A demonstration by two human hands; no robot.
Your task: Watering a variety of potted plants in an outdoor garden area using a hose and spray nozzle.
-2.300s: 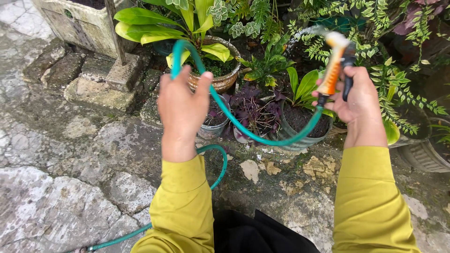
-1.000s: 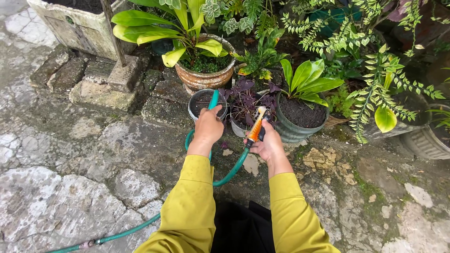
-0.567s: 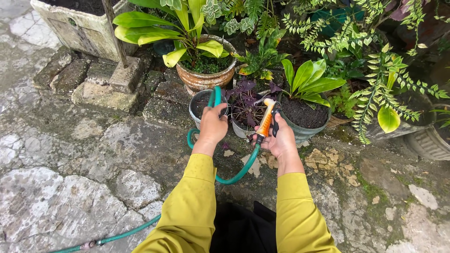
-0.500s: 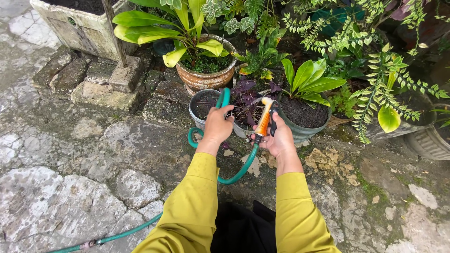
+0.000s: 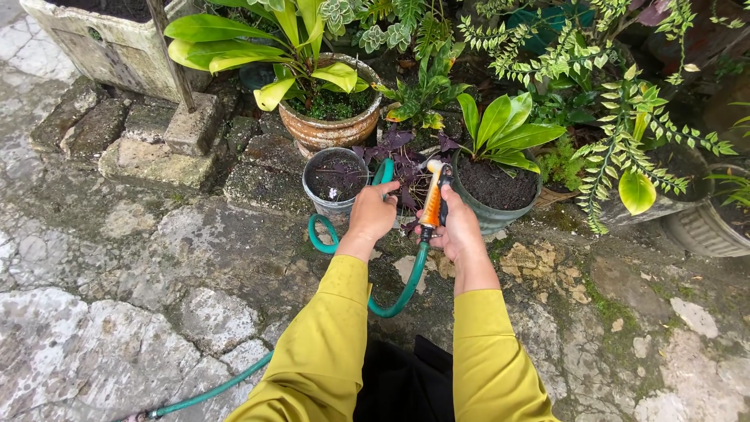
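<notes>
- Comparing with a couple of seconds ago, both hands have come down from chest height, where the nozzle sprayed toward the ferns, to sit low over the small pots at the paving edge; the watering has moved to the front row.
- Right hand is wrapped shut around the orange spray nozzle, tip pointing into the purple-leaved plant; I cannot tell whether water is coming out.
- Left hand is curled closed on the green hose, gripping a loop that rises beside the small grey pot.
- From the nozzle the hose hangs in a curve between the yellow sleeves and trails off across the wet stone paving.
- Just right of the nozzle stands a dark round pot of bare soil with a broad-leaved plant.
</notes>
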